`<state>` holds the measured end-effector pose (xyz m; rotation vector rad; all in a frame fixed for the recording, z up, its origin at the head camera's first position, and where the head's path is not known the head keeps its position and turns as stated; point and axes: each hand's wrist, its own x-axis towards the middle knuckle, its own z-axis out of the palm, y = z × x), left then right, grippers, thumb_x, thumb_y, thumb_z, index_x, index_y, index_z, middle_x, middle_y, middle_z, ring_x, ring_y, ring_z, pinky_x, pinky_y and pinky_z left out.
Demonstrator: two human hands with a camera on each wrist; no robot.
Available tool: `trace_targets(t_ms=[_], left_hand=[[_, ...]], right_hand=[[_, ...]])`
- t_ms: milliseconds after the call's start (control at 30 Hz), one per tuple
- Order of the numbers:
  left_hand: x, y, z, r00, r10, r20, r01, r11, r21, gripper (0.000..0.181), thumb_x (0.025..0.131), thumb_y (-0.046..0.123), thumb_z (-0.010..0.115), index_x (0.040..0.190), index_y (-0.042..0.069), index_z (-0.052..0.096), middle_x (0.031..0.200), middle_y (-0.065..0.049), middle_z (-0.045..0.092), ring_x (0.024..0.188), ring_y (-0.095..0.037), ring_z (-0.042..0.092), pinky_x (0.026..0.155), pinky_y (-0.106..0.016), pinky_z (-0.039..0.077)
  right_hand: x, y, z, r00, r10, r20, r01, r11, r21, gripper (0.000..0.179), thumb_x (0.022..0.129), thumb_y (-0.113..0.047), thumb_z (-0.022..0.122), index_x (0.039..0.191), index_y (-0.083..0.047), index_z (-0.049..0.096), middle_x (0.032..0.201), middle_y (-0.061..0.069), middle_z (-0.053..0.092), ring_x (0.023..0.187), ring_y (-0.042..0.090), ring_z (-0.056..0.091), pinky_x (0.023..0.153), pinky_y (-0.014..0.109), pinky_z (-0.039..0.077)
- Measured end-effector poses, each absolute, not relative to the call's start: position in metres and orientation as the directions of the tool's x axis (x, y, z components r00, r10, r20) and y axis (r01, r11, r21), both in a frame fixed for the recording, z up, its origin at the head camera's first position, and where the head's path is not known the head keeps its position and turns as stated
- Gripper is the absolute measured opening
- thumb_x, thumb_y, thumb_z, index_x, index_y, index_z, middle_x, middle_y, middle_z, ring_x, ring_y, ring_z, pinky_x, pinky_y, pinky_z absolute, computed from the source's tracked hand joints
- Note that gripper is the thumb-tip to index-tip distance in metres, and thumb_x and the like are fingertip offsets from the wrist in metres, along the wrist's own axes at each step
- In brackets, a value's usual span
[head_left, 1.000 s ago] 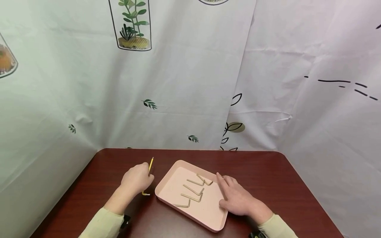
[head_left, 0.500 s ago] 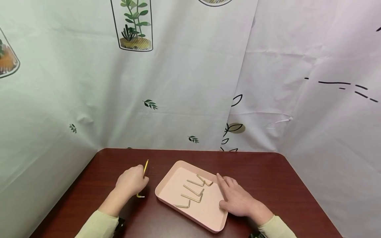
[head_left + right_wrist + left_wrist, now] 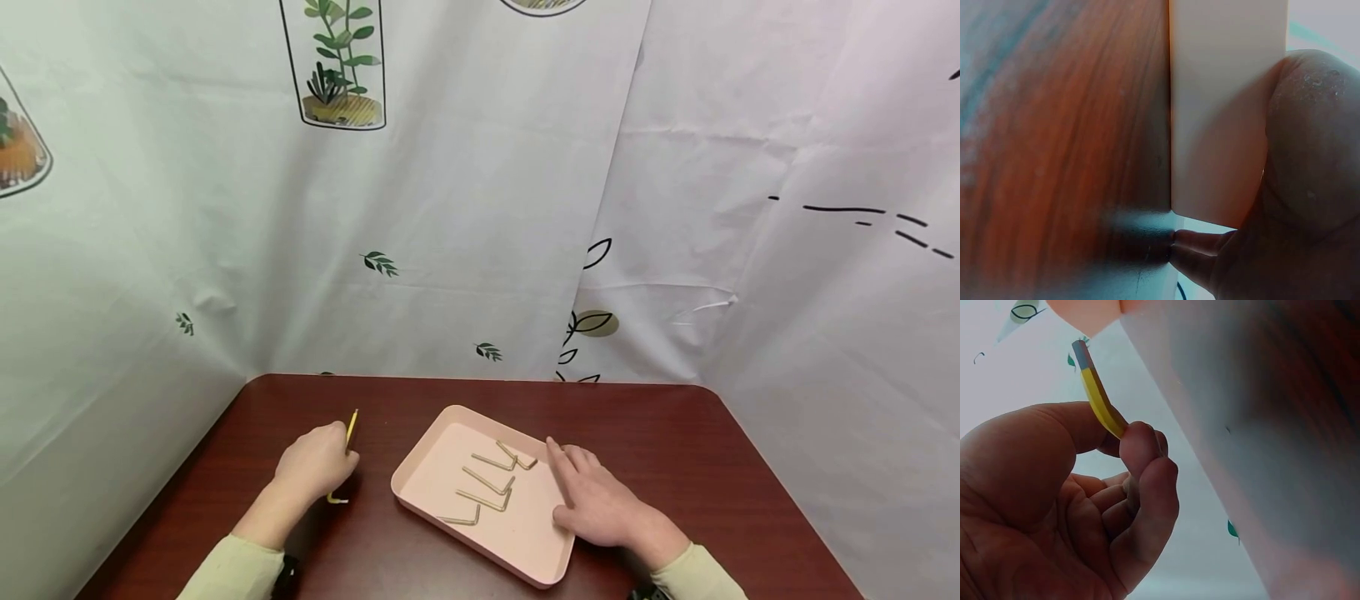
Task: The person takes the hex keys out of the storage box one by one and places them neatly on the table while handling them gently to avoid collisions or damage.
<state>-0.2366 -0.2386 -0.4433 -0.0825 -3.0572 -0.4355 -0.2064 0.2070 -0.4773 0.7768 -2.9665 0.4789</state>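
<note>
My left hand pinches a yellow hex key over the table, left of the pink tray. In the left wrist view, the short bent end of the yellow key sticks out past thumb and fingertips, its tip bare grey metal. On the tray's floor lie several brass-coloured hex keys, spread in a rough column. My right hand rests on the tray's right rim, fingers fairly straight and thumb over the inner edge. Seen from the right wrist, the fingers reach down beside the tray's outer wall.
The dark red wooden table has rounded far corners. White cloth printed with plants and jars hangs behind it and along both sides.
My left hand has moved left and slightly nearer, away from the tray, carrying the yellow hex key. The right hand, tray and brass-coloured keys have stayed in place.
</note>
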Motion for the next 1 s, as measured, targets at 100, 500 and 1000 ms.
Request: trace_targets(t_ms=[100,500,1000], left_hand=[[-0.237,-0.244,-0.446,-0.998,0.046,0.053,0.059,0.959,0.276,0.015,0.093,0.012,0.070,0.089,0.004,0.058,0.072,-0.007,0.053,0.060,-0.025,0.054,0.056,-0.044,0.047],[-0.239,-0.259,-0.451,-0.998,0.048,0.042,0.057,0.964,0.261,0.016,0.094,0.012,0.070,0.087,0.006,0.057,0.071,-0.007,0.053,0.060,-0.025,0.054,0.056,-0.042,0.046],[-0.239,-0.271,-0.450,-0.997,0.069,0.025,0.072,0.970,0.233,0.013,0.092,0.010,0.068,0.086,0.006,0.057,0.074,-0.007,0.055,0.064,-0.025,0.055,0.058,-0.044,0.047]], right_hand=[[-0.206,0.207,-0.477,-0.875,-0.471,0.116,-0.483,0.827,-0.286,0.100,0.083,-0.022,0.073,0.170,0.006,0.033,0.152,0.024,0.053,0.142,0.044,0.051,0.115,0.058,0.048],[-0.207,0.207,-0.478,-0.874,-0.473,0.111,-0.484,0.828,-0.285,0.100,0.083,-0.023,0.072,0.170,0.005,0.033,0.152,0.024,0.052,0.142,0.044,0.051,0.114,0.058,0.048],[-0.207,0.207,-0.479,-0.862,-0.488,0.139,-0.507,0.816,-0.278,0.098,0.083,-0.023,0.071,0.169,0.007,0.034,0.149,0.024,0.054,0.139,0.044,0.053,0.113,0.058,0.049]])
